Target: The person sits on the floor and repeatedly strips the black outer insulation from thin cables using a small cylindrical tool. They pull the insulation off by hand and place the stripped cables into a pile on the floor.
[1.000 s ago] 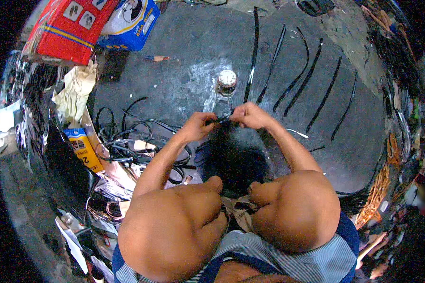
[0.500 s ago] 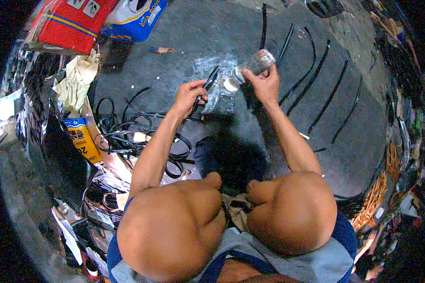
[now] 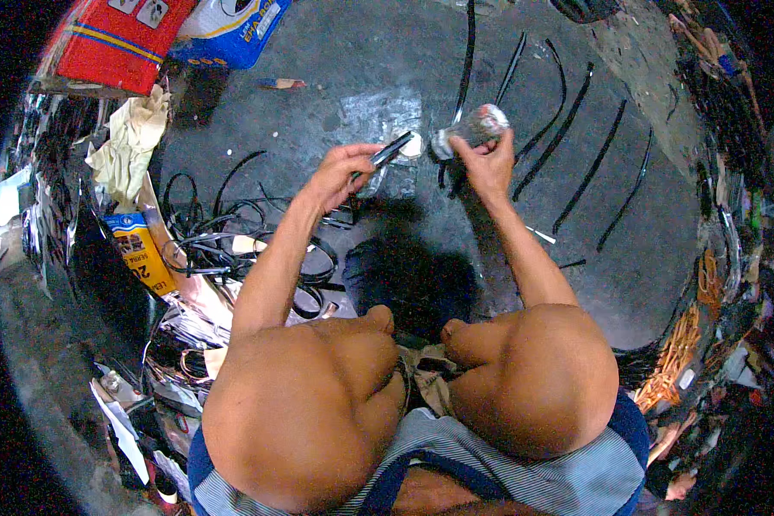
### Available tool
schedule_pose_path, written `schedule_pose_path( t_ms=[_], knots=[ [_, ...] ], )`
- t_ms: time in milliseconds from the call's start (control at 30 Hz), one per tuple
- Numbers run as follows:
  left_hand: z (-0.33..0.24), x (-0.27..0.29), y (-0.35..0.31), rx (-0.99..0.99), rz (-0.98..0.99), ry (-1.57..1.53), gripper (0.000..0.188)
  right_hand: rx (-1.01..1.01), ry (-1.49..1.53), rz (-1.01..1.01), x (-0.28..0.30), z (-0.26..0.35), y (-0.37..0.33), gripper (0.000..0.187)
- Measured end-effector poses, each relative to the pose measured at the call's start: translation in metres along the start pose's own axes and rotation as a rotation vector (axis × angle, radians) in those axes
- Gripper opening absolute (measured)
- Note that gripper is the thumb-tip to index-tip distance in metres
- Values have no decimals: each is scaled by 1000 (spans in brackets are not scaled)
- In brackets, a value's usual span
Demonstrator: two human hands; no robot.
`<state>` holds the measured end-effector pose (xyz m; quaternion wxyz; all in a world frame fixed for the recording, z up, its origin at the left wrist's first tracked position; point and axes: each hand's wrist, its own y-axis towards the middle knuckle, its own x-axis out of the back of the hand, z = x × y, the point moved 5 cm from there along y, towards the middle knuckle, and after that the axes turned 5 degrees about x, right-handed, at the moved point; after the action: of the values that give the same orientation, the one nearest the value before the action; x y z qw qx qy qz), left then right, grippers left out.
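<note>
My left hand [image 3: 344,176] is closed on a short length of black strip [image 3: 390,150], whose free end slants up to the right. My right hand [image 3: 490,163] grips a small grey, worn cylindrical container [image 3: 480,126] with a reddish end. The container is tilted, its pale end facing left toward the strip, with a gap between them. Beside the strip's tip a round white spot or disc [image 3: 414,144] shows on the floor; which of the two I cannot tell. A pale, shiny patch [image 3: 378,112] marks the floor around it.
Several black strips [image 3: 572,112] lie spread out at the right. Tangled black strips [image 3: 224,249] lie left of my legs. A red can [image 3: 116,43] and a blue-and-white one [image 3: 232,34] stand far left, above a crumpled cloth [image 3: 133,142] and a yellow-blue packet [image 3: 144,254].
The container in my right hand has drawn back to the right, away from the white spot, and lies more level. The strip in my left hand has tipped flatter toward the right.
</note>
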<state>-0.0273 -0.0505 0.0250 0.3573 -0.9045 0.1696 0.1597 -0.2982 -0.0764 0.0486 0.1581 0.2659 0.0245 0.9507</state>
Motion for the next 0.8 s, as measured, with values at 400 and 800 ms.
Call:
schedule_pose_path(
  t_ms=[400, 800],
  knots=[
    [-24, 23, 98, -185, -250, 995, 12, 137, 50, 240, -36, 28, 0, 65],
    [-46, -40, 25, -686, -206, 899, 67, 540, -135, 278, -69, 35, -31, 61]
  ],
)
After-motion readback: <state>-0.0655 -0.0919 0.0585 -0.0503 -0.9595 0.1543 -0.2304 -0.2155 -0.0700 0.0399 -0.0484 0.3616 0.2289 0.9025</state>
